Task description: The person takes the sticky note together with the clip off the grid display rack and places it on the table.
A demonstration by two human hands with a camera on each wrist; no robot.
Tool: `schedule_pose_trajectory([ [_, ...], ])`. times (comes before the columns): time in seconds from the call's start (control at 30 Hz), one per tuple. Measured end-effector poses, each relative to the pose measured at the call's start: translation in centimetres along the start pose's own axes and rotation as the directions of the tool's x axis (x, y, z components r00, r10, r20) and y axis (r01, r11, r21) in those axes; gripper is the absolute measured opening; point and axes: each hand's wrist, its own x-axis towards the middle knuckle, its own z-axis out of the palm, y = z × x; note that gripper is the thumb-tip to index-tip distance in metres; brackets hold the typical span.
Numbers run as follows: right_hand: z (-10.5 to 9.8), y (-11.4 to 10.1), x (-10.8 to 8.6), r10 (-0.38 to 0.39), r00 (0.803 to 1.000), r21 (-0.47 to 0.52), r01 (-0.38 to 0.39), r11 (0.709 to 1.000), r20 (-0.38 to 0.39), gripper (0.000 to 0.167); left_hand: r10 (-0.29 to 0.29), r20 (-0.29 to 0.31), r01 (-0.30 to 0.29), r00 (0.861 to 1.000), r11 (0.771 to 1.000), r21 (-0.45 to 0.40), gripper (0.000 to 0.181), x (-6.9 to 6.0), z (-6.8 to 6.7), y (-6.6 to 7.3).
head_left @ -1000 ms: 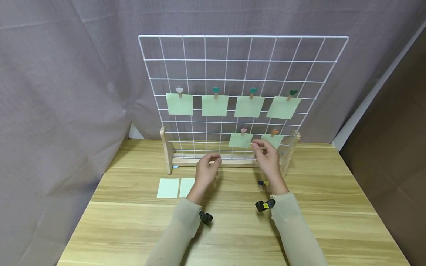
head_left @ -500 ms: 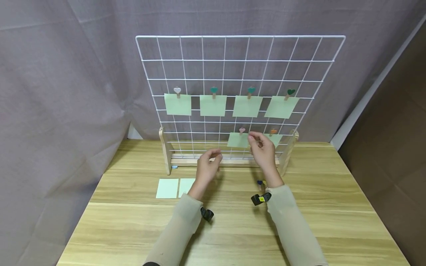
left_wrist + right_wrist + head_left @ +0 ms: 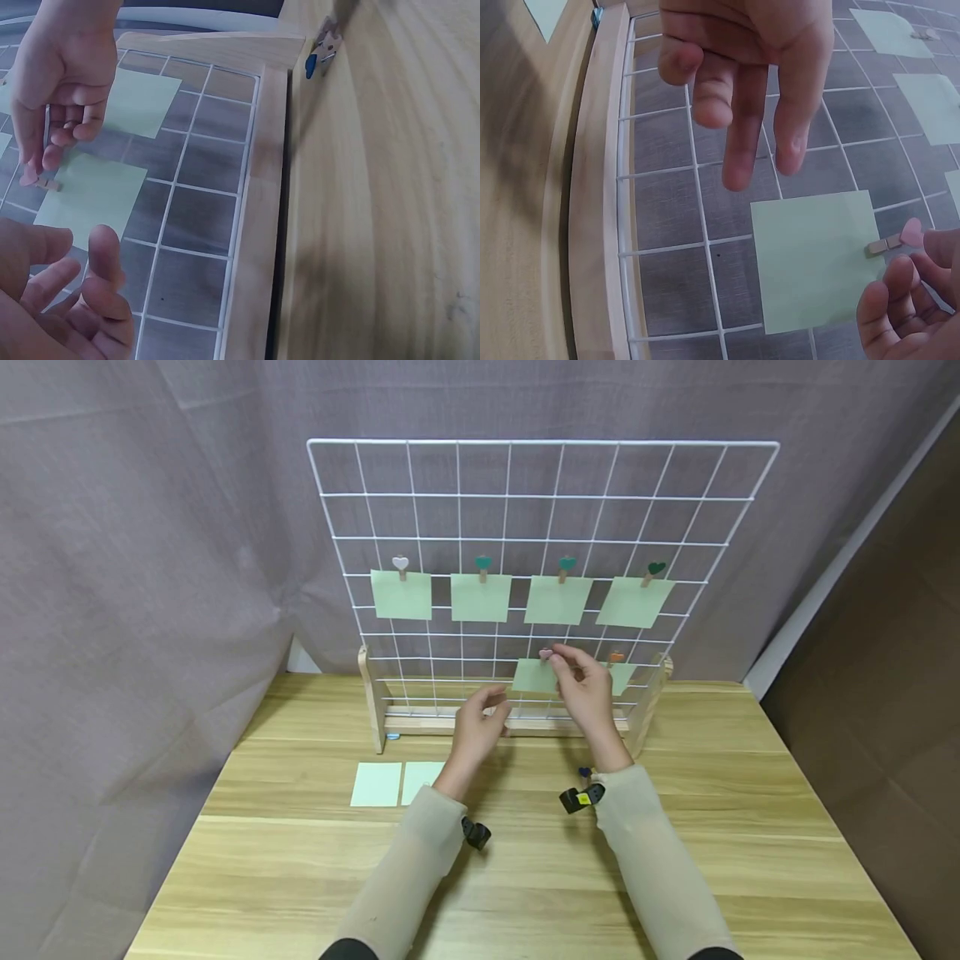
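My right hand (image 3: 588,697) is up at the white wire grid (image 3: 543,442), thumb and finger pinching the pink heart of a small wooden clothespin (image 3: 911,232). That clothespin holds a pale green sticky note (image 3: 814,262) in the grid's lower row. Left of it, my left hand (image 3: 478,727) hovers before the grid; its fingers are loosely bent, with nothing between them. Partly behind the right hand hangs another note (image 3: 622,679) under an orange heart clothespin (image 3: 617,657). Higher up, a row of several green notes (image 3: 480,599) hangs from heart clothespins.
Two loose sticky notes (image 3: 377,785) lie on the wooden table (image 3: 510,893), one partly hidden by the left arm. A blue heart clothespin (image 3: 311,66) lies near the right wrist. Wooden feet (image 3: 371,702) hold the grid; a small blue object (image 3: 393,737) lies by the left one.
My right hand has moved left and up from the edge of the lower note to its pink heart clothespin. My left hand has shifted slightly right and up.
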Motion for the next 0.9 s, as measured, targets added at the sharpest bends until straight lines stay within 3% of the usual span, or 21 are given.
schedule_pose_trajectory([
  [0.1, 0.2, -0.6, 0.2, 0.0, 1.0, 0.005, 0.0, 1.0, -0.004, 0.029, -0.001, 0.007, 0.001, 1.0, 1.0, -0.013, 0.037, 0.3, 0.4, 0.2],
  [0.3, 0.1, -4.4, -0.3, -0.011, 0.999, -0.014, 0.012, 1.0, 0.03, 0.028, 0.005, 0.005, -0.005, 1.0, 1.0, -0.008, 0.04, 0.9, 0.8, 0.7],
  [0.43, 0.2, -5.2, -0.5, -0.026, 0.999, -0.022, 0.027, 0.999, 0.046, 0.027, -0.006, 0.014, 0.007, 1.0, 1.0, -0.013, 0.042, 1.3, 1.1, 0.8],
  [0.53, 0.3, -5.1, -0.4, -0.021, 0.998, -0.029, 0.023, 0.999, 0.054, 0.026, -0.018, 0.014, 0.018, 1.0, 1.0, -0.014, 0.043, 1.6, 1.3, 0.8],
  [0.63, 0.5, -3.7, 0.2, -0.021, 0.998, -0.043, 0.024, 0.999, 0.062, 0.025, -0.015, -0.004, 0.015, 1.0, 1.0, 0.018, 0.04, 1.9, 1.6, 0.9],
  [0.77, 0.8, -1.4, 1.0, -0.031, 0.997, -0.065, 0.035, 0.997, 0.067, 0.025, 0.016, -0.04, -0.013, 0.999, 0.997, 0.08, 0.028, 2.1, 1.8, 1.0],
  [0.9, 0.7, -0.7, 1.2, -0.035, 0.997, -0.072, 0.04, 0.997, 0.061, 0.026, 0.063, -0.058, -0.055, 0.996, 0.99, 0.127, 0.018, 2.4, 1.9, 1.0],
])
